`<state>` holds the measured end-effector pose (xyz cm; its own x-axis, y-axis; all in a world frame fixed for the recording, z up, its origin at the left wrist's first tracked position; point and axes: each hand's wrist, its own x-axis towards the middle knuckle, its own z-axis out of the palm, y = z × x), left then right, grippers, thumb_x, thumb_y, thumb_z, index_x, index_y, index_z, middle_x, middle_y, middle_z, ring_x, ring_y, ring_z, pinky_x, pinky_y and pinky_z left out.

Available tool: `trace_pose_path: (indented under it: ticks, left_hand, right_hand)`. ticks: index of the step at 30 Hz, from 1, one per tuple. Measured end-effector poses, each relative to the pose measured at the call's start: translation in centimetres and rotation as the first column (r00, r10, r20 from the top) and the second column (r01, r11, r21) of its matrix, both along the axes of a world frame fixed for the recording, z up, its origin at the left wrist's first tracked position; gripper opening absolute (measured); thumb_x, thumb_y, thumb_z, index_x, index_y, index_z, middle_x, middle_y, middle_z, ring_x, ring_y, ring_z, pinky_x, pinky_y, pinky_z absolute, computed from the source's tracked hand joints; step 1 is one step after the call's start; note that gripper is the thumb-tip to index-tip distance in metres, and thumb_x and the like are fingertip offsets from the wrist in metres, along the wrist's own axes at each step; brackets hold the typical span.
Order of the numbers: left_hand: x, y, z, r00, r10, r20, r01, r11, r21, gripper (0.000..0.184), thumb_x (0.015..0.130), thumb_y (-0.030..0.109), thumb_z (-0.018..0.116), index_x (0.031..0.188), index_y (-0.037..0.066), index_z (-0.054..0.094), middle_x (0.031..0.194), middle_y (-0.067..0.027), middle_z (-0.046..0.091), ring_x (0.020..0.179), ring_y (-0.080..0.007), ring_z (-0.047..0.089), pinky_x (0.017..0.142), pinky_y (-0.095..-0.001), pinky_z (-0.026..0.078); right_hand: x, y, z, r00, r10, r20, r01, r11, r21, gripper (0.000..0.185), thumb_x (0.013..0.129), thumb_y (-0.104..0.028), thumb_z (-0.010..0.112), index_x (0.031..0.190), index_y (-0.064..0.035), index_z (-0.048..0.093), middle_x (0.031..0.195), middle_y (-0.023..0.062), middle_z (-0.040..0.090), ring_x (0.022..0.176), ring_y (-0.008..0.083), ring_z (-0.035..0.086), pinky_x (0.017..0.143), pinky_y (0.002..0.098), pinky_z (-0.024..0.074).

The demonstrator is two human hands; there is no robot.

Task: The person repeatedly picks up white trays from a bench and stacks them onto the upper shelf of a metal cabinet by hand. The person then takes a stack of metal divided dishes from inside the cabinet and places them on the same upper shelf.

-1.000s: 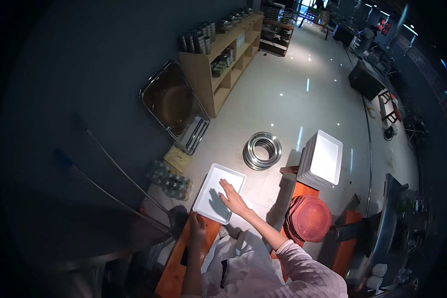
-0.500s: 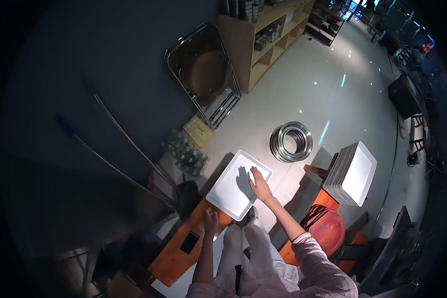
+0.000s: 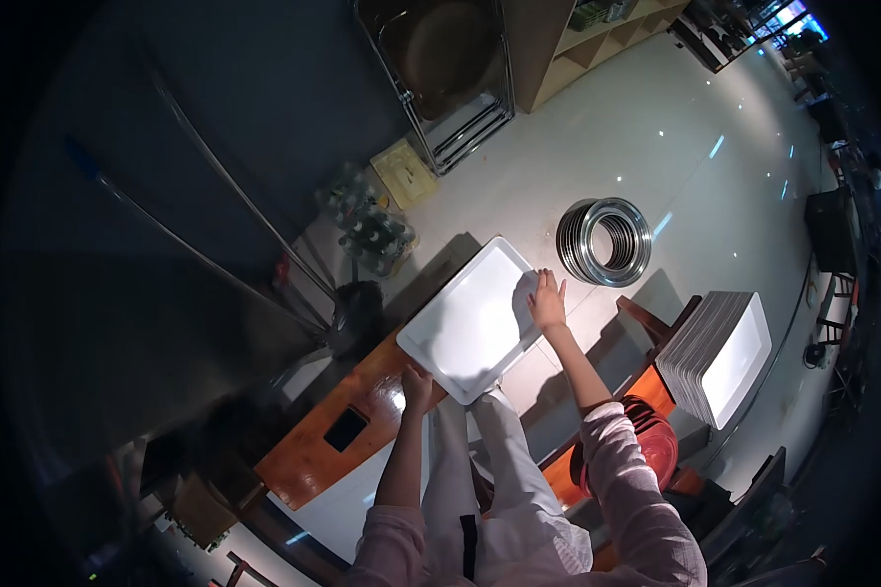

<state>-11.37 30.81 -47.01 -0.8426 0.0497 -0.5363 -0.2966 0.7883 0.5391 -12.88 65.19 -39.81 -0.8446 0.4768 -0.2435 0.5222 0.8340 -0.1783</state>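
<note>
A white rectangular tray (image 3: 465, 328) with a low rim lies over the far end of the orange wooden bench (image 3: 308, 452). My left hand (image 3: 418, 388) is at its near left edge, the fingers curled against the rim and partly hidden. Over the tray's right edge is my right hand (image 3: 548, 301), its fingers stretched out and slightly spread. Whether those fingers press on the rim or hover just above it, I cannot tell. A dark phone (image 3: 347, 428) rests on the bench near my left forearm.
To the right, a stack of white trays (image 3: 719, 357) stands on a second bench, beside red round stools (image 3: 656, 445). Stacked metal rings (image 3: 612, 243) sit on the floor ahead. Bottles (image 3: 372, 230), a yellow box (image 3: 403, 174) and a folded chair (image 3: 450, 68) line the left side.
The tray looks larger and higher in view. My left hand has come up against its near edge, and my right hand has shifted outward to its right edge. The camera view has moved too.
</note>
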Motion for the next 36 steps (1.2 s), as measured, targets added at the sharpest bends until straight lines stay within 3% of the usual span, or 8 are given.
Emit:
trace_pose_path:
  ticks: [3, 4, 6, 9, 15, 20, 22, 36]
  left_hand:
    - [0.9, -0.2, -4.1, 0.994, 0.107, 0.029, -0.11, 0.987, 0.114, 0.042, 0.075, 0.014, 0.072, 0.107, -0.006, 0.052, 0.106, -0.0259, 0.062, 0.099, -0.0407, 0.061, 0.086, -0.0482, 0.048]
    - [0.5, 0.4, -3.0, 0.993, 0.11, 0.035, -0.113, 0.987, 0.116, 0.042, 0.075, 0.014, 0.072, 0.107, -0.006, 0.052, 0.106, -0.0259, 0.062, 0.099, -0.0407, 0.061, 0.086, -0.0482, 0.048]
    - [0.3, 1.3, -0.5, 0.988, 0.157, -0.018, -0.153, 0.978, 0.139, 0.04, 0.074, 0.014, 0.074, 0.101, -0.004, 0.052, 0.101, -0.0241, 0.062, 0.094, -0.0399, 0.062, 0.082, -0.0481, 0.049]
    - [0.9, 1.6, 0.1, 0.977, 0.181, -0.112, -0.177, 0.983, 0.042, 0.04, 0.073, 0.014, 0.077, 0.097, -0.004, 0.051, 0.093, -0.0216, 0.063, 0.084, -0.0386, 0.064, 0.075, -0.0473, 0.051]
    - [1.4, 2.9, 2.8, 0.93, 0.269, -0.249, -0.263, 0.963, 0.059, 0.035, 0.073, 0.018, 0.078, 0.087, -0.002, 0.053, 0.077, -0.0157, 0.064, 0.068, -0.0346, 0.063, 0.063, -0.0434, 0.051]
    - [1.4, 3.5, 4.1, 0.927, 0.315, -0.201, -0.32, 0.947, 0.01, 0.03, 0.074, 0.016, 0.076, 0.085, -0.001, 0.053, 0.075, -0.0142, 0.063, 0.067, -0.031, 0.063, 0.063, -0.0429, 0.051]
    - [1.5, 3.7, 4.0, 0.924, 0.332, -0.192, -0.337, 0.941, 0.006, 0.029, 0.074, 0.015, 0.076, 0.085, -0.001, 0.053, 0.075, -0.0139, 0.063, 0.067, -0.0303, 0.063, 0.063, -0.0429, 0.051]
    - [1.3, 3.4, 2.5, 0.96, 0.205, -0.193, -0.198, 0.979, 0.053, 0.029, 0.079, 0.012, 0.067, 0.098, -0.005, 0.053, 0.09, -0.0226, 0.065, 0.084, -0.0403, 0.065, 0.072, -0.047, 0.052]
  right_hand:
    - [-1.1, 0.9, 0.3, 0.984, -0.106, 0.141, 0.12, 0.988, -0.094, 0.055, 0.079, -0.013, 0.069, 0.128, 0.0001, 0.046, 0.122, 0.0162, 0.054, 0.116, 0.0306, 0.053, 0.099, 0.0454, 0.0424]
    - [-0.9, 1.3, -0.9, 0.984, -0.103, 0.147, 0.117, 0.989, -0.091, 0.055, 0.079, -0.013, 0.069, 0.128, 0.0001, 0.046, 0.122, 0.0162, 0.054, 0.116, 0.0306, 0.053, 0.099, 0.0454, 0.0424]
    - [-0.4, 2.1, -3.1, 0.991, 0.03, 0.131, -0.043, 0.994, 0.104, 0.036, 0.078, -0.008, 0.066, 0.112, -0.0019, 0.054, 0.108, 0.0134, 0.058, 0.104, 0.0307, 0.057, 0.087, 0.0441, 0.048]
    - [-0.3, 2.9, -2.5, 0.992, 0.113, 0.056, -0.12, 0.981, 0.15, 0.02, 0.082, -0.004, 0.056, 0.102, -0.0033, 0.058, 0.1, 0.0114, 0.061, 0.098, 0.0263, 0.06, 0.084, 0.0395, 0.0488]
    - [-0.7, 3.7, -3.5, 0.996, 0.082, -0.025, -0.08, 0.994, 0.07, 0.014, 0.081, -0.004, 0.056, 0.094, -0.0036, 0.062, 0.096, 0.0136, 0.063, 0.095, 0.0276, 0.061, 0.082, 0.0397, 0.0476]
    - [-0.9, 4.1, -3.8, 0.985, 0.156, -0.069, -0.153, 0.987, 0.044, 0.009, 0.081, -0.003, 0.06, 0.088, 0.0007, 0.063, 0.094, 0.019, 0.062, 0.09, 0.0359, 0.061, 0.078, 0.0453, 0.0507]
    - [-1.0, 4.0, -4.3, 0.995, 0.08, -0.063, -0.081, 0.997, -0.02, 0.008, 0.08, -0.004, 0.062, 0.086, 0.0011, 0.063, 0.092, 0.0203, 0.062, 0.089, 0.0371, 0.061, 0.079, 0.0449, 0.0508]
    - [-1.4, 4.9, -3.8, 0.999, -0.006, -0.033, 0.001, 0.988, -0.154, 0.01, 0.075, -0.006, 0.063, 0.079, 0.0026, 0.066, 0.083, 0.0245, 0.065, 0.081, 0.0389, 0.064, 0.079, 0.0439, 0.0522]
